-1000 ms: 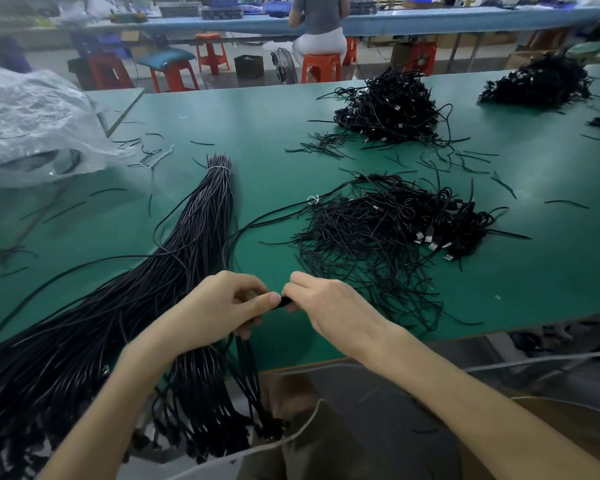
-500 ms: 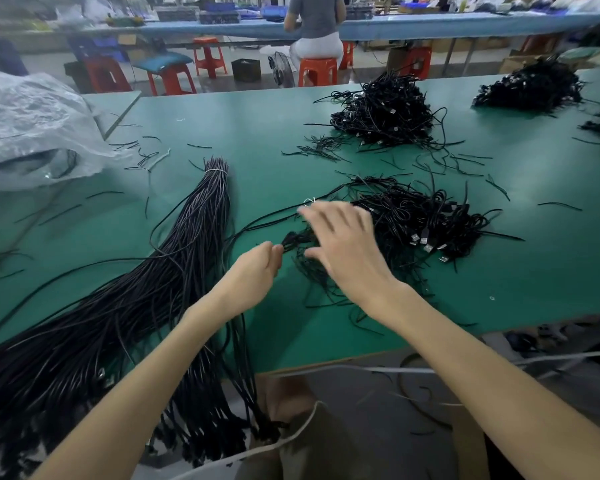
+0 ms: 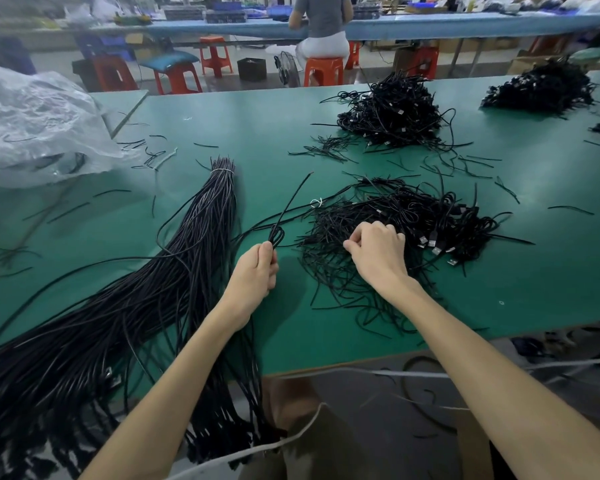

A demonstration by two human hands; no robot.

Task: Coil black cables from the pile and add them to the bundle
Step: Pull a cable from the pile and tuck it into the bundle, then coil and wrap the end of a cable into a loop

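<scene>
1. Left grip point(image 3: 253, 271) is closed narrowly, thumb against fingers, pinching a black cable point(image 3: 277, 235) folded into a small loop just above the knuckles; the cable's free end rises at a slant away from the hand.
2. Right grip point(image 3: 378, 251) has its fingers curled down into the near left edge of the pile point(image 3: 430, 216), thumb and forefinger nipping thin strands there.
3. Left of both hands lies the bundle point(image 3: 187, 271), a long sheaf of black cables slanting across the tabletop point(image 3: 257, 126), its near ends hanging over the front edge.
4. A pale tie point(image 3: 222, 171) binds the bundle's far tip.
5. Short black offcuts lie scattered around the pile.
6. Farther back sits a second heap point(image 3: 395, 112), with a third heap point(image 3: 541, 88) to its right.
7. At far left a crumpled clear plastic bag point(image 3: 32, 126) rests.
8. Beyond the tabletop, a person point(image 3: 321, 15) sits on an orange stool point(image 3: 323, 69).
</scene>
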